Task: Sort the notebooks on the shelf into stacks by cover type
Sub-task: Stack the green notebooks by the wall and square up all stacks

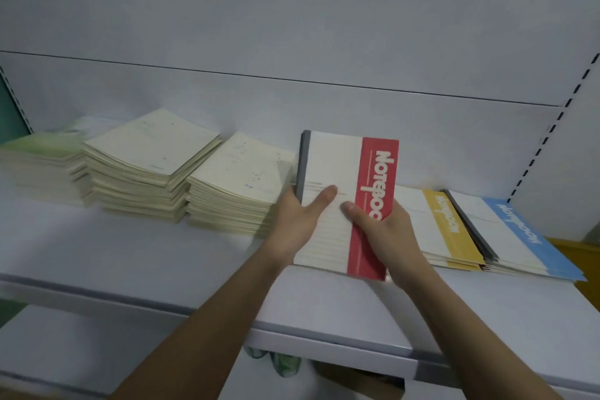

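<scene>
- My fingers are all hidden behind the red notebook (349,178); only my thumbs show on its front. The thing under the shelf (162,256) edge, green and white, is too cut off to make out.
- The red band reads "Notebook", sideways, with my right hand (383,230) covering the last letter. Small lines of print on the white part are too blurry to read.
- The red notebook has a white cover, grey spine and red band, tilted up over a red pile (334,253) of the same kind.
- My left hand (298,221) grips its spine edge and my right hand grips its red edge.
- Right of the red notebook: a yellow pile (448,230), then a blue pile (519,237), same "Notebook" lettering.
- Left of it: two cream piles (233,185) (146,162), faint specks on the covers, then a greenish pile (42,166) cut off at the edge.
</scene>
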The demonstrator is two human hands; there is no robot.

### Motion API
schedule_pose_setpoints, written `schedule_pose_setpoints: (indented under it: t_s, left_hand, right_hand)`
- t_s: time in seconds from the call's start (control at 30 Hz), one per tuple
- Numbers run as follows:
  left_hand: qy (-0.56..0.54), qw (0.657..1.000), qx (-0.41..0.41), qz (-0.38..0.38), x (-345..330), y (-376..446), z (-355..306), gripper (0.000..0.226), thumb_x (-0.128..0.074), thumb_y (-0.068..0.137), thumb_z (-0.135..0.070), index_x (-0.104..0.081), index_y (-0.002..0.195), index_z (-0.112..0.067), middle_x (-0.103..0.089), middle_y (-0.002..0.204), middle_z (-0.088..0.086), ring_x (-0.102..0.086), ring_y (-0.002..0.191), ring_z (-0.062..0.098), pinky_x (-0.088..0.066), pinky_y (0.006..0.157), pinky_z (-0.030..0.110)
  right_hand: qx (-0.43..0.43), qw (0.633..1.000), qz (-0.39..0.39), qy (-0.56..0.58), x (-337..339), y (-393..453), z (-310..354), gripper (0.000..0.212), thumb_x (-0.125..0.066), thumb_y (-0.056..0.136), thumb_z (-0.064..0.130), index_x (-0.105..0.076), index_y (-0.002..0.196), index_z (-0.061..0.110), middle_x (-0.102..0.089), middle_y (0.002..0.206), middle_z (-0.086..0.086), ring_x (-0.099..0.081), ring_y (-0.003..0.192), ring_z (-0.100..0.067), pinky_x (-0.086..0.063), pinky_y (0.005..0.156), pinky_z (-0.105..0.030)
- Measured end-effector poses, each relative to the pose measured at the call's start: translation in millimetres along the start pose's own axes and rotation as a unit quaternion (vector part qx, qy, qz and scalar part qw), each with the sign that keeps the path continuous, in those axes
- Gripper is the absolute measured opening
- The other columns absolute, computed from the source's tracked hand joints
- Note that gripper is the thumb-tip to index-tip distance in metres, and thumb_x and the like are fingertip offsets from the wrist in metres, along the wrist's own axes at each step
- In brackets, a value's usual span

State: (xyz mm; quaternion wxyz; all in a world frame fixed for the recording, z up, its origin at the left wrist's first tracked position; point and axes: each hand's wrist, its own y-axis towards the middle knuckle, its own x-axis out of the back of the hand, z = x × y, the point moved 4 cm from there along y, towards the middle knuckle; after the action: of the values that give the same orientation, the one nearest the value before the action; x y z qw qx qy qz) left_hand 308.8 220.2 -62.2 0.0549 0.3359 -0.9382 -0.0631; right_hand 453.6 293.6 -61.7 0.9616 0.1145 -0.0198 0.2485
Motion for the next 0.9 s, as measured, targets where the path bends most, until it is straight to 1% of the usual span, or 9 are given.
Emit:
schedule_pose_setpoints:
  t_s: [0.1,0.17,0.27,0.33,0.43,0.57,0.67,0.8,0.9]
  left_hand:
    - [0.137,0.99,-0.003,0.031,-9,5,-10,0.07,-0.068,0.073,-0.06,-0.047,0.131,-0.028,-0.063,0.123,-0.009,-0.063,0.111,0.013,-0.052,0.095,0.039]
    - [0.258,0.961,-0.082,0.051,-14,-7,-18,0.082,-0.069,0.079,-0.051,-0.03,0.146,-0.027,-0.04,0.146,-0.004,-0.042,0.131,0.014,-0.038,0.106,0.034]
    - [0.436,0.873,-0.154,0.158,-22,-29,-6,0.095,-0.061,0.085,-0.06,-0.008,0.156,-0.027,-0.002,0.164,-0.008,-0.001,0.15,0.015,-0.012,0.121,0.045]
    - [0.528,0.803,-0.153,0.23,-21,-34,13,0.097,-0.056,0.085,-0.065,-0.003,0.157,-0.027,0.004,0.165,-0.008,0.008,0.151,0.015,-0.003,0.122,0.05]
    - [0.585,0.751,-0.213,0.222,-14,-27,17,0.08,-0.052,0.094,-0.052,-0.01,0.157,-0.024,-0.012,0.164,-0.003,-0.009,0.15,0.016,-0.008,0.122,0.041]
    - [0.582,0.751,-0.228,0.21,-4,-7,17,0.068,-0.052,0.098,-0.038,-0.019,0.155,-0.023,-0.023,0.16,-0.002,-0.021,0.145,0.015,-0.024,0.116,0.032]
    - [0.6,0.734,-0.228,0.223,-5,5,20,0.066,-0.055,0.097,-0.034,-0.024,0.154,-0.021,-0.028,0.157,0.0,-0.025,0.143,0.018,-0.029,0.112,0.032]
    - [0.645,0.691,-0.216,0.245,-10,26,29,0.068,-0.061,0.093,-0.033,-0.031,0.151,-0.014,-0.04,0.145,0.007,-0.038,0.133,0.027,-0.033,0.108,0.039]
    - [0.656,0.685,-0.193,0.252,-12,36,33,0.065,-0.065,0.09,-0.033,-0.037,0.145,-0.012,-0.046,0.133,0.009,-0.044,0.124,0.029,-0.037,0.102,0.04]
  right_hand:
    - [-0.085,0.996,-0.017,0.007,11,14,2,0.025,-0.073,0.085,0.032,-0.066,0.102,0.016,-0.075,0.086,0.001,-0.072,0.069,-0.012,-0.053,0.056,-0.021]
    - [-0.15,0.989,-0.02,0.002,15,26,0,0.025,-0.074,0.084,0.031,-0.066,0.098,0.012,-0.074,0.084,-0.004,-0.071,0.063,-0.015,-0.051,0.05,-0.022]
    - [-0.204,0.978,-0.004,-0.046,16,44,-7,0.036,-0.077,0.082,0.031,-0.063,0.106,0.008,-0.073,0.09,-0.007,-0.071,0.074,-0.021,-0.054,0.059,-0.029]
    - [-0.222,0.972,0.018,-0.076,11,51,-12,0.04,-0.078,0.081,0.032,-0.06,0.108,0.008,-0.071,0.091,-0.008,-0.07,0.075,-0.022,-0.054,0.062,-0.031]
    - [-0.254,0.96,0.05,-0.103,0,59,-19,0.038,-0.075,0.084,0.031,-0.058,0.109,0.008,-0.069,0.086,-0.009,-0.066,0.07,-0.02,-0.051,0.057,-0.029]
    - [-0.273,0.953,0.058,-0.113,-13,73,-27,0.041,-0.068,0.09,0.036,-0.056,0.116,0.006,-0.069,0.09,-0.01,-0.068,0.074,-0.022,-0.053,0.06,-0.03]
    - [-0.271,0.953,0.038,-0.131,-21,80,-31,0.028,-0.05,0.1,0.032,-0.052,0.113,0.007,-0.064,0.082,-0.006,-0.063,0.065,-0.017,-0.047,0.046,-0.021]
    - [-0.241,0.937,0.003,-0.253,-32,95,-41,0.035,-0.04,0.102,0.03,-0.054,0.118,0.002,-0.064,0.105,-0.012,-0.063,0.09,-0.027,-0.052,0.079,-0.033]
    - [-0.206,0.907,0.012,-0.368,-38,103,-36,0.034,-0.04,0.101,0.033,-0.054,0.113,0.005,-0.061,0.104,-0.01,-0.056,0.088,-0.025,-0.046,0.079,-0.032]
